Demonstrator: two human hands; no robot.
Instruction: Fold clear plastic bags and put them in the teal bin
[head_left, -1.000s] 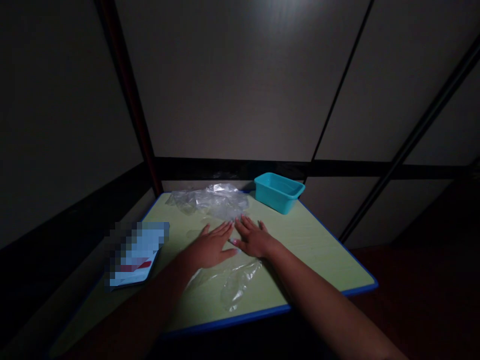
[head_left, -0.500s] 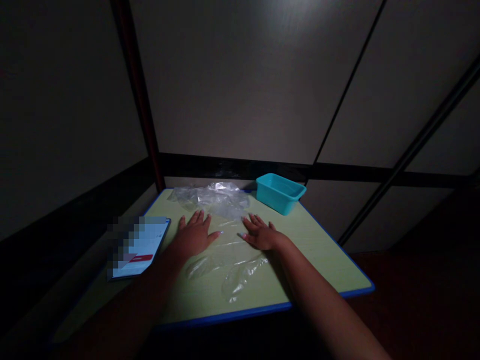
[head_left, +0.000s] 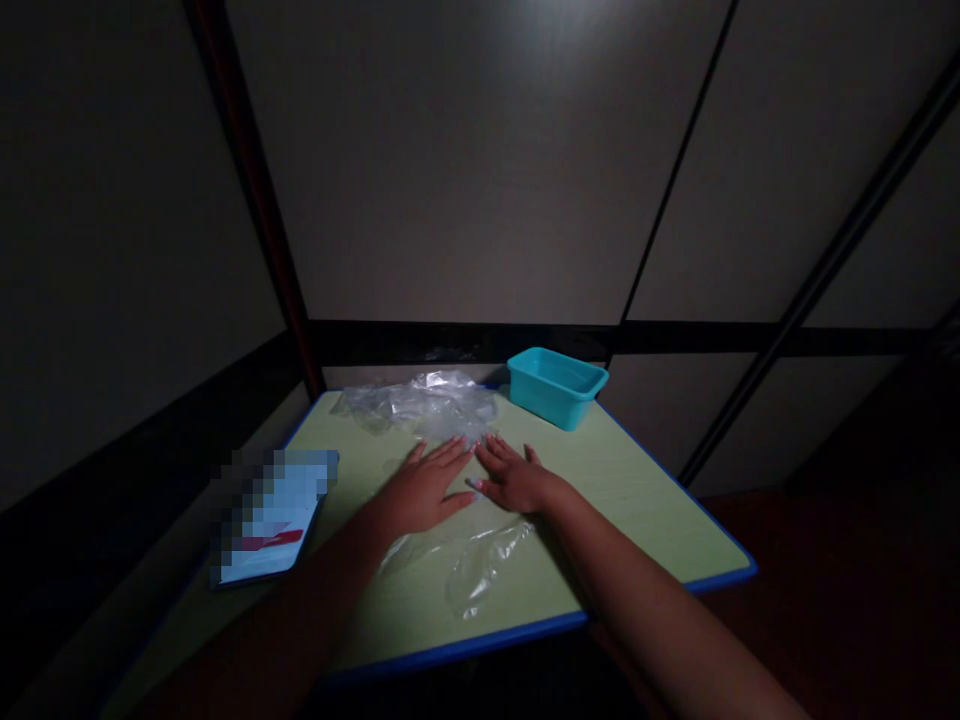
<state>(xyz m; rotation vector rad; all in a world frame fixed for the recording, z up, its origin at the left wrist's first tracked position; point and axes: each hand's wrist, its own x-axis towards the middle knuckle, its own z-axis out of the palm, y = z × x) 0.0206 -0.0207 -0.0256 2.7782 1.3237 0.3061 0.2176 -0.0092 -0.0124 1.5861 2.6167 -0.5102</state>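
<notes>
A clear plastic bag (head_left: 487, 570) lies flat on the pale green table, wrinkled toward its near end. My left hand (head_left: 427, 488) rests palm down on it, fingers stretched forward and thumb out to the right. Close beside it, my right hand (head_left: 511, 475) is also flat on the plastic, its fingers extended. The fingertips of both hands almost meet. Just beyond them sits a crumpled heap of clear plastic (head_left: 420, 402); whether it is one piece with the flat bag I cannot tell.
A turquoise basin (head_left: 555, 390) stands at the table's back right corner. At the left edge lies a tablet or phone with a lit screen (head_left: 289, 510), partly blurred. The table (head_left: 645, 500) has a blue rim, and panelled walls rise behind it.
My left hand has slid to the right across the plastic, closing the gap to my right hand. My right hand stays nearly in place. The view has tilted slightly.
</notes>
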